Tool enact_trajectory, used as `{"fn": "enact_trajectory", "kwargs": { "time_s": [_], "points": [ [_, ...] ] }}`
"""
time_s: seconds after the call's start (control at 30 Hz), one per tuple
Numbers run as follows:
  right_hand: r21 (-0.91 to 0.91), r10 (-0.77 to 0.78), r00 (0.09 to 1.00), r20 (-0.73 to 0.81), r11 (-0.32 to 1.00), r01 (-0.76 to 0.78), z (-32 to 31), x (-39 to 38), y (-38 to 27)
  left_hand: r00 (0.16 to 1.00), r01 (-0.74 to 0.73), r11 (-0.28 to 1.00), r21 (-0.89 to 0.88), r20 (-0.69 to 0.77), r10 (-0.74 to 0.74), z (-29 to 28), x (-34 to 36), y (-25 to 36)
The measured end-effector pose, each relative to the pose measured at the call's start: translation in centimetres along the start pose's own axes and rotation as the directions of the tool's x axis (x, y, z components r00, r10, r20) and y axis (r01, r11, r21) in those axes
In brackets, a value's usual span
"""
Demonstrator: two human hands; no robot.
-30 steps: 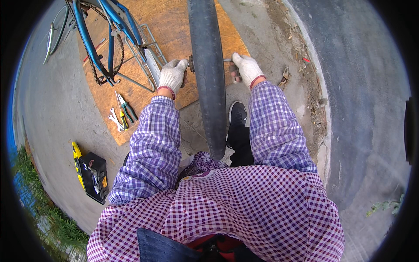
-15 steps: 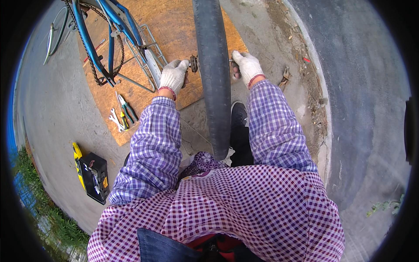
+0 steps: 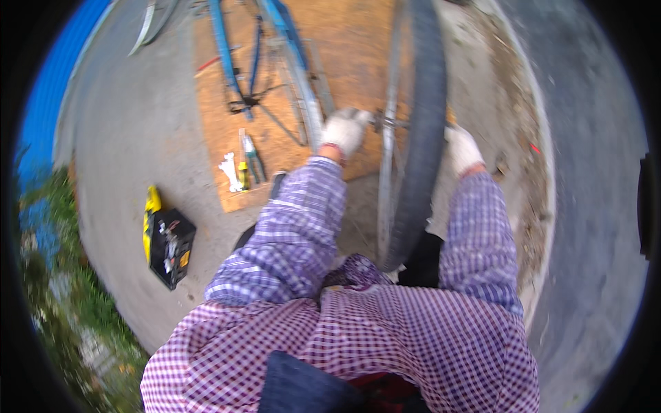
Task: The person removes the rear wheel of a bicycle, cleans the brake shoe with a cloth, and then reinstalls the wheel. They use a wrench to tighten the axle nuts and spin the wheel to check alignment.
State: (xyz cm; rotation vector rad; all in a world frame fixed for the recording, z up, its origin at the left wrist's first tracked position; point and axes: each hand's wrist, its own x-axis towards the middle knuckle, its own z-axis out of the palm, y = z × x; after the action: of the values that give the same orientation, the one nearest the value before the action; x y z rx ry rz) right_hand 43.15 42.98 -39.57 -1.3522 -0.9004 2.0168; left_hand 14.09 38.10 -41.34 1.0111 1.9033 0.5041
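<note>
A bicycle wheel (image 3: pixel 425 131) with a black tyre stands upright in front of me, slightly angled so its silver rim and some spokes show. At its hub (image 3: pixel 389 122), my left hand (image 3: pixel 344 131), in a white knit glove, is closed on the axle end. My gloved right hand (image 3: pixel 464 149) is on the wheel's other side at hub height, closed around the opposite axle end; the tyre partly hides its fingertips. Left of the wheel lies a blue bicycle frame (image 3: pixel 222 41) with a chain, a mudguard (image 3: pixel 303 86) and a rear rack. Motion blurs the picture.
The frame lies on a brown wooden board (image 3: pixel 206 110). Pliers (image 3: pixel 253 162), a yellow-handled tool (image 3: pixel 243 175) and wrenches (image 3: pixel 229 172) lie near its front corner. An opened black and yellow toolbox (image 3: pixel 172 248) sits on the concrete. A kerb (image 3: pixel 544 131) runs along the right.
My view has swung left, so everything sits farther right in it. The wheel has turned from edge-on to an angle that shows its rim. Both hands stay beside the hub.
</note>
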Motion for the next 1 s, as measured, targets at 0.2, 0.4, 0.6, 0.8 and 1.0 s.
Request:
{"fn": "enact_trajectory", "kwargs": {
  "time_s": [0.2,0.4,0.6,0.8,1.0],
  "points": [
    [0.258,0.174,0.953,-0.249,0.96,-0.108,16.9,-5.3,-4.3,0.995,0.065,0.981,-0.184,0.091,-0.048,-16.9,-7.4,-0.3],
    [0.274,0.279,0.89,-0.361,0.944,-0.185,18.6,-6.9,-7.0,0.996,0.081,0.98,-0.184,0.048,-0.073,-18.1,-8.7,0.8],
    [0.25,0.22,0.925,-0.309,0.957,-0.145,19.9,-8.0,-7.6,0.998,0.049,0.984,-0.169,0.054,-0.04,-18.8,-9.0,0.3],
    [0.149,0.15,0.959,-0.241,0.982,-0.116,17.5,-7.7,-6.4,0.996,0.049,0.987,-0.153,0.075,-0.038,-17.4,-8.6,0.9],
    [0.103,0.243,0.894,-0.376,0.97,-0.22,13.4,-3.5,-4.6,0.998,0.041,0.991,-0.125,0.062,-0.033,-13.2,-5.6,0.6]
  ]
}}
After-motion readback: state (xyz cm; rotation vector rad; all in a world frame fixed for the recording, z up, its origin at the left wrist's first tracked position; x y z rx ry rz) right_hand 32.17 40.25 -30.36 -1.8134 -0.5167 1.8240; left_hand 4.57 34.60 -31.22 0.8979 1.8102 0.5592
